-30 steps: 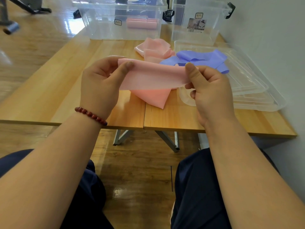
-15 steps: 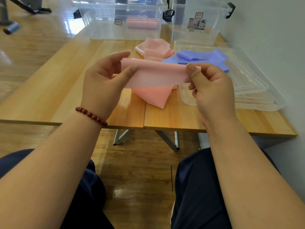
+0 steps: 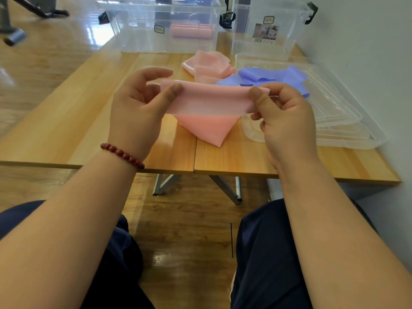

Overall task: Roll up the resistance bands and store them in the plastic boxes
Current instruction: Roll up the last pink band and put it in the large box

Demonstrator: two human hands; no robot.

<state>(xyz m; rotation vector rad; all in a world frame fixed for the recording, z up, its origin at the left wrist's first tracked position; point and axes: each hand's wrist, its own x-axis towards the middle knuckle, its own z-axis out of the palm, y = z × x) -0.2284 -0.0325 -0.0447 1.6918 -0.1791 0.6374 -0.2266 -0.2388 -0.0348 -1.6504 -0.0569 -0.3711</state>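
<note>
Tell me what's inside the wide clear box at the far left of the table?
A rolled pink band lies inside the wide clear box, toward its right end. Glare on the walls hides whether it is one roll or two.

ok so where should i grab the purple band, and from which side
Probably pinch the purple resistance band at its raised fold on the right, coming from above: that part arches off the clear lids, while the rest lies flat.

Glossy wooden table, clear plastic boxes, seemingly matt rubbery band
</note>
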